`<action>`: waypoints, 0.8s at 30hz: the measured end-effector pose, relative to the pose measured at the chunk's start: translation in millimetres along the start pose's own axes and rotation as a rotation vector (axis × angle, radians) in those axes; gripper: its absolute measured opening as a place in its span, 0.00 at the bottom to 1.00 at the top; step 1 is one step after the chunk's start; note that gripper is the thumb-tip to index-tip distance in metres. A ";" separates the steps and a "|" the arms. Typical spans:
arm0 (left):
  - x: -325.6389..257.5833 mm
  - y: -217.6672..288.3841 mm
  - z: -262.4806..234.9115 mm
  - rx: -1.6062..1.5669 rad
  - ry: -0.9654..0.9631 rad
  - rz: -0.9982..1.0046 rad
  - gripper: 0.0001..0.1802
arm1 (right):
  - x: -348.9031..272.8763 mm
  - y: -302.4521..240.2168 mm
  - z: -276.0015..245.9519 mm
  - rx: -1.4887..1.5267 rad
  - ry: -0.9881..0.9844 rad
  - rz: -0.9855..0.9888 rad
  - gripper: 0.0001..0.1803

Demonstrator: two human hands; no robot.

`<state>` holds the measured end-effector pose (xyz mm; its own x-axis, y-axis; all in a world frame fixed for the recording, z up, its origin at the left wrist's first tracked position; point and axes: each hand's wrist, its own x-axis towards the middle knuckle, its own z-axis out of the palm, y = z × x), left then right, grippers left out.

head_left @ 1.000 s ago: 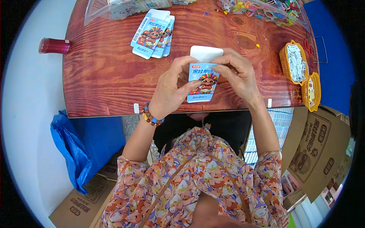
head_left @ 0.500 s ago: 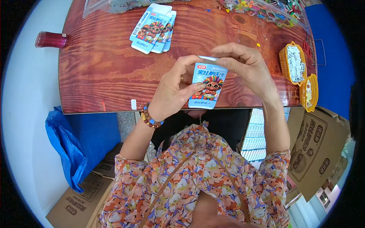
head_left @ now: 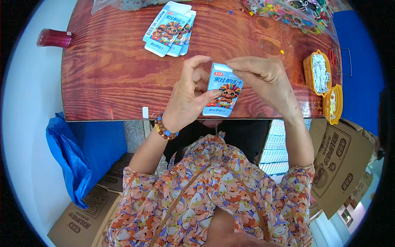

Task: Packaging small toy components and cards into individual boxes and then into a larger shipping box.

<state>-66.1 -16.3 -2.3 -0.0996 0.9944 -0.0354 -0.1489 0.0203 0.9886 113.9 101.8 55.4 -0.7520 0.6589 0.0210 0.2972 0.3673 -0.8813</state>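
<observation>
A small light-blue carton [head_left: 223,99], printed with a cartoon figure with rainbow hair, is held upright above the table's front edge. My left hand [head_left: 183,99] grips its left side, thumb across the printed front and forefinger raised near the top. At the upper right corner, my right hand [head_left: 267,78] has thumb and forefinger pinched on the carton's top edge. A pale strip shows along the top of the carton; its inside is hidden. Beyond my left hand lies a pile of similar flat cartons [head_left: 168,31], overlapping on the wooden table [head_left: 111,74].
Two yellow baskets, one with white packets [head_left: 320,74] and a smaller basket [head_left: 335,105], sit at the right edge. A clear bag of colourful bits [head_left: 298,14] lies far right. A dark red jar [head_left: 55,38] stands far left. Cardboard boxes [head_left: 343,164] flank me.
My right fingers have shifted from over the carton's top to its upper right corner. The left forefinger has lifted off the top edge. The view has shifted slightly.
</observation>
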 end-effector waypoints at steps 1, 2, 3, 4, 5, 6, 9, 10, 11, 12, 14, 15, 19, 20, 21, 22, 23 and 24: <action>0.0 1.1 -0.5 -0.001 0.002 0.003 0.34 | -0.9 0.7 0.9 -0.048 0.016 -0.071 0.11; 0.2 2.3 -1.4 -0.003 -0.024 -0.040 0.34 | -1.9 1.6 2.0 -0.050 0.014 -0.073 0.11; 0.0 3.9 -1.9 -0.005 -0.050 -0.083 0.33 | -3.3 1.9 3.3 -0.136 0.024 -0.146 0.12; 0.4 3.0 -1.7 -0.006 -0.047 -0.080 0.33 | -4.2 2.8 4.3 -0.221 0.035 -0.218 0.13; 1.0 0.4 -1.0 -0.028 -0.065 -0.061 0.33 | -4.8 4.5 4.8 -0.222 0.033 -0.221 0.13; 1.2 -1.4 -0.2 -0.051 -0.086 -0.044 0.32 | -6.9 6.9 5.1 -0.252 0.034 -0.256 0.14; -1.3 -0.6 -3.0 -0.084 -0.144 -0.123 0.32 | -12.6 13.5 7.4 -0.280 0.025 -0.299 0.16; -2.6 -2.3 -2.6 -0.086 -0.144 -0.123 0.32 | -14.1 14.6 8.3 -0.275 0.016 -0.307 0.17; -4.5 -5.5 -2.3 -0.104 -0.109 -0.079 0.31 | -15.9 13.6 9.9 -0.277 0.014 -0.306 0.17; -3.7 -7.1 -2.1 -0.122 -0.074 -0.030 0.31 | -16.6 11.4 11.0 -0.179 0.042 -0.182 0.17; -2.5 -6.6 -2.8 -0.110 -0.080 -0.032 0.32 | -18.8 10.8 13.1 -0.087 0.068 -0.057 0.18; -1.5 -6.1 -2.9 -0.094 -0.081 -0.041 0.32 | -19.7 13.7 14.4 -0.041 0.085 -0.005 0.19; -2.4 4.1 -4.7 -0.147 -0.105 -0.084 0.32 | -18.3 18.1 12.5 -0.024 0.081 -0.154 0.19; -2.4 2.6 -6.3 -0.087 -0.132 -0.027 0.32 | -17.2 14.7 10.2 -0.027 0.082 -0.159 0.19; -0.9 -1.9 -8.3 -0.033 -0.161 0.020 0.31 | -14.1 15.4 8.9 -0.029 0.036 -0.168 0.20; -1.3 -3.3 -9.0 -0.039 -0.163 0.018 0.31 | -12.2 15.7 8.7 -0.033 -0.010 -0.178 0.20; -2.4 -4.1 -9.2 -0.106 -0.152 -0.025 0.30 | -11.4 15.4 10.4 -0.036 -0.010 -0.173 0.20; -2.3 -5.0 -8.4 -0.172 -0.137 -0.063 0.29 | -10.0 15.8 11.7 0.023 0.018 -0.110 0.19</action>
<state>-73.3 -19.5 -8.4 0.0482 0.9968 -0.0643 -0.3175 0.0764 0.9452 119.3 93.3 35.8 -0.7687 0.6269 0.1267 0.1994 0.4232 -0.8838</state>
